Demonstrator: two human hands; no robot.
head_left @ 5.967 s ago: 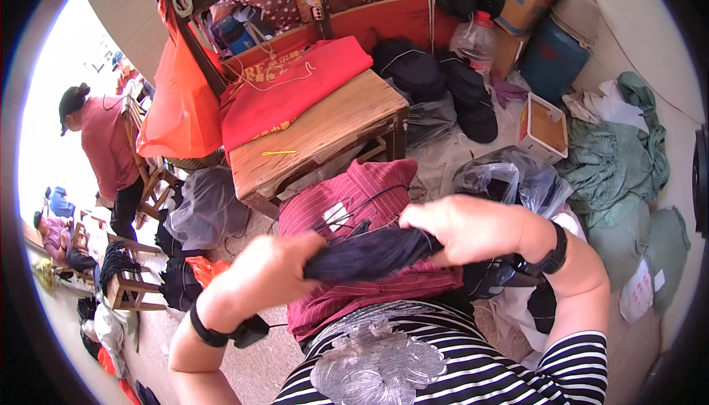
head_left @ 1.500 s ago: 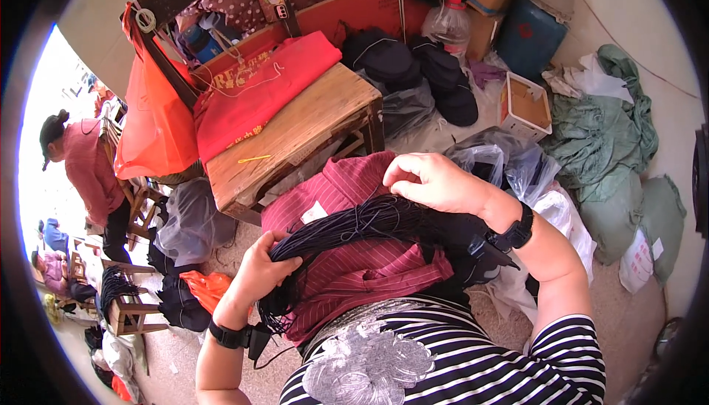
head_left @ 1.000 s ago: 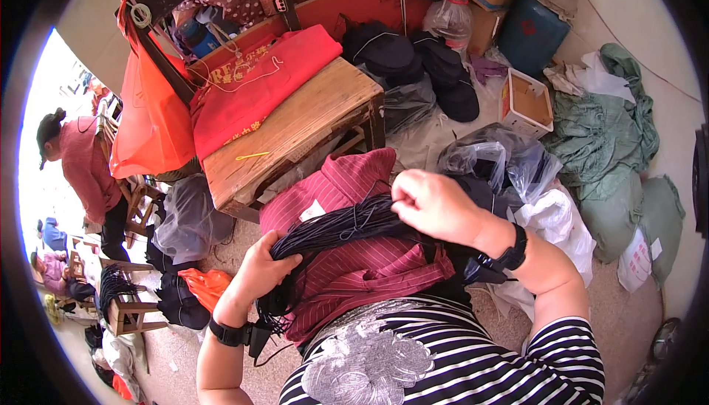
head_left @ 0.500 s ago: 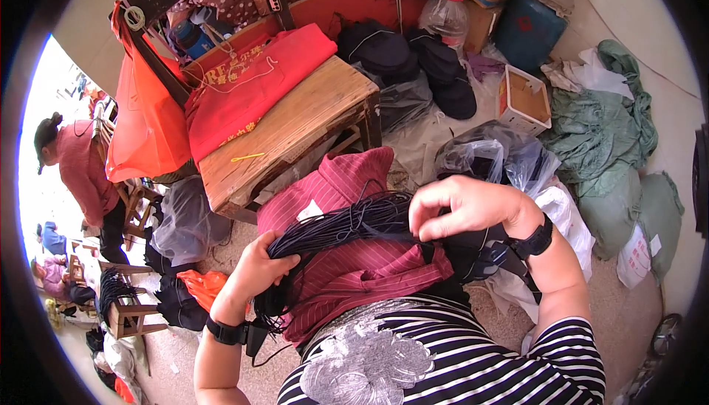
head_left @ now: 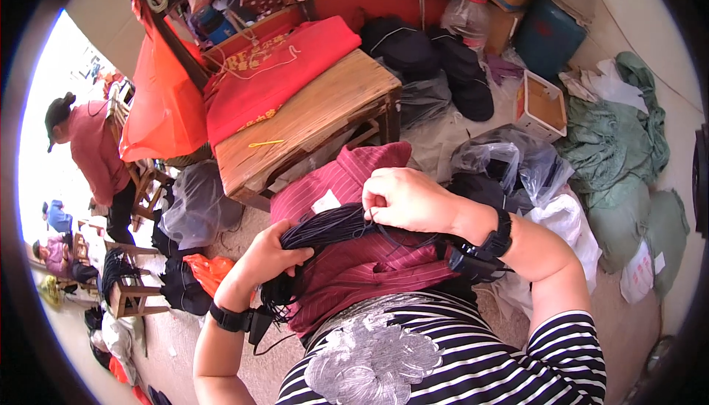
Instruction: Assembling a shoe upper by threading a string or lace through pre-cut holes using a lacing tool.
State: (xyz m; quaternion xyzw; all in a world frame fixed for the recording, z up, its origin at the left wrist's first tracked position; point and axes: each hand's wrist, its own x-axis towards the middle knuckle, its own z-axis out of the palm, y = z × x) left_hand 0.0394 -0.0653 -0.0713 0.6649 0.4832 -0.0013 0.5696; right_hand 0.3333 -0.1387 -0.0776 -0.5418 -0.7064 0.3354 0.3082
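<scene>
A bundle of thin dark cords (head_left: 329,226) lies across my lap over a maroon pinstriped cloth (head_left: 310,183). My left hand (head_left: 267,259) is wrapped round its left end, thumb on top, and loose cord ends hang below that hand. At the right part of the bundle, my right hand (head_left: 410,202) is closed in a pinch on the cords, its fingertips partly hiding them. A small white tag (head_left: 326,202) shows on the cloth just beyond the bundle.
Ahead stands a wooden bench (head_left: 310,128) with a red bag (head_left: 288,73) and a yellow hook-like tool (head_left: 266,143). Dark caps (head_left: 402,49), clear plastic bags (head_left: 509,161) and green sacks (head_left: 613,154) lie to the right. Another person (head_left: 96,143) stands at far left.
My right hand has moved left and closed its fingers on the cord bundle; before, it was held looser at the bundle's right end. The whole view has shifted slightly.
</scene>
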